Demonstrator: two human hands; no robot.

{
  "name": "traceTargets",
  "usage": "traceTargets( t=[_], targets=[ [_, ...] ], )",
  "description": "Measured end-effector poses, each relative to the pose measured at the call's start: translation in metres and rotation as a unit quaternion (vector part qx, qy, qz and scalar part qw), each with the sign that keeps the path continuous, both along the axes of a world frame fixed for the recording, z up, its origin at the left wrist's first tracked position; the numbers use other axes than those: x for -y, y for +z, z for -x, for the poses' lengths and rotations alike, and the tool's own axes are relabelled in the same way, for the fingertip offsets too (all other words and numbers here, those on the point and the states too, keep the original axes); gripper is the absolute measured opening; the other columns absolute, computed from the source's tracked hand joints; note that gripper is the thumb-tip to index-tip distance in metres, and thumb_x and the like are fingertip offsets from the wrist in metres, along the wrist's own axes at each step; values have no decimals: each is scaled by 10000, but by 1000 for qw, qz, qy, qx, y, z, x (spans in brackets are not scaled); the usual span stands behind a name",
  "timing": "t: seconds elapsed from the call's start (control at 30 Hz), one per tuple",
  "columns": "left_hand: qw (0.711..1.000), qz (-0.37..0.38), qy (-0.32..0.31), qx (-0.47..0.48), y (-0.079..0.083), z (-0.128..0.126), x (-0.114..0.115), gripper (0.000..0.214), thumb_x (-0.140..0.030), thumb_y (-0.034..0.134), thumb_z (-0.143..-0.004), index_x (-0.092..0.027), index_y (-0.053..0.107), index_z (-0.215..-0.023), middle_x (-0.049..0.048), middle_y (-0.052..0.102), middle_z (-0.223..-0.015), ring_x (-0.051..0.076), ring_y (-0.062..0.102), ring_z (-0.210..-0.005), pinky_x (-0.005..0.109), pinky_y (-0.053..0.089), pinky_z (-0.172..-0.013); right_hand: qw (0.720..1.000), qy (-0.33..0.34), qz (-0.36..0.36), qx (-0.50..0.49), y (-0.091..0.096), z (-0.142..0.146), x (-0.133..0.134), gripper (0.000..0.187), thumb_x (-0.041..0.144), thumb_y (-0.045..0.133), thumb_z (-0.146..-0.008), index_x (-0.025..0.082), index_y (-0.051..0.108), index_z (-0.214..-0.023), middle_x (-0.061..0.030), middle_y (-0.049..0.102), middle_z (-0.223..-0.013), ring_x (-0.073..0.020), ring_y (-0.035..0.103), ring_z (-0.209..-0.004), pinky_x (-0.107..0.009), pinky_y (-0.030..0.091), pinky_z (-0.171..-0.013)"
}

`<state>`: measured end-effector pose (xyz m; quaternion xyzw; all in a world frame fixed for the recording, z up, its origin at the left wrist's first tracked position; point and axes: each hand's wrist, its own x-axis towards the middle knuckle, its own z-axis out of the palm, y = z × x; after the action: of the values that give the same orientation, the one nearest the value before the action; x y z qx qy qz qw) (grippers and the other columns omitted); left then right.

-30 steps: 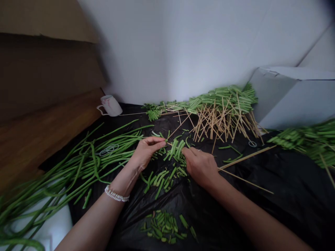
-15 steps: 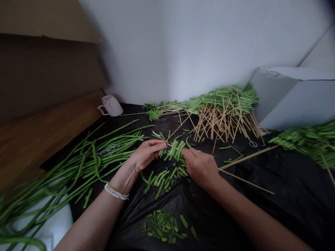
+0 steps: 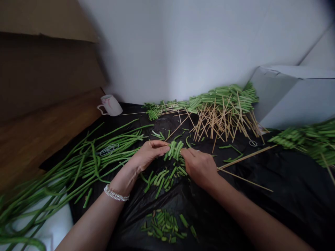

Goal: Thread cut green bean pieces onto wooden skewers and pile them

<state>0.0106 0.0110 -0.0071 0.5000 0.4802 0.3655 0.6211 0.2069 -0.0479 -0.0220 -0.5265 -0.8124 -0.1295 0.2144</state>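
My left hand (image 3: 148, 157) pinches the tip of a thin wooden skewer beside a row of short cut bean pieces (image 3: 174, 150) threaded on it. On the other side of that row, my right hand (image 3: 200, 166) is closed on the skewer, whose bare end (image 3: 246, 157) sticks out to the right over the black plastic sheet (image 3: 261, 209). A bead bracelet (image 3: 115, 195) circles my left wrist. Loose cut bean pieces (image 3: 163, 177) lie just below my hands.
Long uncut green beans (image 3: 86, 160) spread across the left. A pile of finished bean skewers (image 3: 222, 108) lies at the back, another (image 3: 309, 139) at the right. A white mug (image 3: 111, 105) stands by the wall. Bean trimmings (image 3: 164, 226) lie near me. A white box (image 3: 295, 96) stands at right.
My left fingers have slid right along the skewer, closing up against the threaded bean pieces. My right hand has barely moved.
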Motion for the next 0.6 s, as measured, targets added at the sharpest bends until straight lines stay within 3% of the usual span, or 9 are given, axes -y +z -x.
traceTargets(
  t=[0.13,0.27,0.37,0.5,0.6],
  targets=[
    [984,-84,-94,-128,8,15,-4,281,-388,788,-623,-163,743,-784,29,677,-699,131,543,-623,247,400,-612,1000,-12,-14,-7,1,-3,-2,199,128,459,-863,204,642,-870,5,624,-723,-122,498,-606,-283,243,-555],
    [919,-126,-221,-301,18,35,-6,291,-442,725,-660,-168,674,-576,-11,573,-515,104,431,-493,227,295,-491,999,-20,-39,-9,1,-4,-3,200,134,450,-872,206,636,-856,5,617,-714,-121,488,-602,-281,236,-548],
    [878,-125,-241,-394,22,46,-5,266,-428,764,-588,-188,669,-520,-17,550,-457,107,412,-455,238,238,-462,999,-14,-43,-9,0,-3,-3,202,123,453,-864,205,638,-872,3,622,-719,-118,485,-601,-275,238,-550],
    [866,-128,-242,-419,21,50,-2,198,-366,814,-486,-217,683,-493,-20,570,-438,110,414,-413,247,202,-443,999,-14,-32,-13,0,-3,-4,213,126,441,-870,202,640,-860,0,621,-709,-115,480,-595,-271,238,-548],
    [855,-129,-266,-426,20,48,1,133,-319,793,-513,-222,702,-504,-13,576,-434,112,408,-396,249,197,-429,999,-15,-30,-13,0,-3,-4,215,136,435,-880,200,639,-850,-1,618,-701,-115,472,-585,-272,232,-542]
  ],
)
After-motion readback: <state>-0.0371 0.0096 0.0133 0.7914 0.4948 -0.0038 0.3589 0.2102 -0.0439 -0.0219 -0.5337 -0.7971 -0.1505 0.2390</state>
